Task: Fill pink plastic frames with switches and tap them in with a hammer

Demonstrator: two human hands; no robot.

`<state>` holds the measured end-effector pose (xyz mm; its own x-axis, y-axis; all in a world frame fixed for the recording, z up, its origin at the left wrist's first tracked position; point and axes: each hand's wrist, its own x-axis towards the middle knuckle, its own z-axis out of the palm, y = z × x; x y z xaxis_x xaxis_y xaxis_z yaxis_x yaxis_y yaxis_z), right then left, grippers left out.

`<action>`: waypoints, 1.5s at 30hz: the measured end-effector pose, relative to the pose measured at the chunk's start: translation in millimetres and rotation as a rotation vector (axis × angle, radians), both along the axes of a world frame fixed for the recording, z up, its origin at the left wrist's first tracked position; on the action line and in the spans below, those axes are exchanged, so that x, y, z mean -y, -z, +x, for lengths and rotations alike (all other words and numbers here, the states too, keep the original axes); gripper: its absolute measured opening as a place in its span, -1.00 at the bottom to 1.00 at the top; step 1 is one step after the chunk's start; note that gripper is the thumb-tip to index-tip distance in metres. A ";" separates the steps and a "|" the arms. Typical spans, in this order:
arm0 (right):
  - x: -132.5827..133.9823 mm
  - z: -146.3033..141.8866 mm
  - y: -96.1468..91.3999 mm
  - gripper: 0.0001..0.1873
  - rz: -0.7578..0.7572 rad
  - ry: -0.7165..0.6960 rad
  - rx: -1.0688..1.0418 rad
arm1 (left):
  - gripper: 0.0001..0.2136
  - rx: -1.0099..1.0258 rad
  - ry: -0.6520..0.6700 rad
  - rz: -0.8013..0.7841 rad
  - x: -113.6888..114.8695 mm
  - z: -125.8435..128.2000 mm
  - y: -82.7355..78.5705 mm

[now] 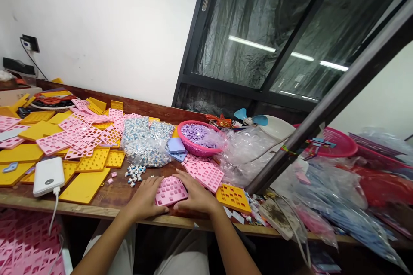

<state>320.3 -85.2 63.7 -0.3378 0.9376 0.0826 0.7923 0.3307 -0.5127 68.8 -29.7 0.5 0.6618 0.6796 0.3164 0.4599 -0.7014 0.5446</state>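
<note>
Between my two hands is a pink plate with rows of square holes [171, 190], tilted up a little at the table's front edge. My left hand [146, 197] grips its left side, thumb along the near edge and fingers over the far part. On the opposite side my right hand [195, 192] holds it in the same way. A small pile of blue-and-white pieces [135, 173] lies just beyond my left hand. Close to my right hand are pink hole plates [209, 175] and a yellow hole plate [232, 197].
Clear bags of blue-and-white pieces [146, 144] stand behind the pile. A pink basket [201, 150] holds purple pieces. Yellow boards [84, 184] and a white power bank [48, 176] lie left. A slanted metal pole [300, 122] and plastic bags [338, 197] occupy the right.
</note>
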 end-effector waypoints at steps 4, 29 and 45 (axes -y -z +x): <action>-29.5 -4.5 3.8 0.24 -0.094 -0.178 0.084 | -0.04 0.053 0.094 -0.108 -7.6 -11.0 3.9; -28.4 4.8 30.1 0.14 -0.050 -0.168 -0.055 | -0.03 0.077 0.023 -0.211 -7.1 -16.4 11.6; -25.2 -21.5 25.6 0.07 0.065 -0.131 0.139 | -0.05 0.091 0.034 -0.139 -7.0 -17.5 10.5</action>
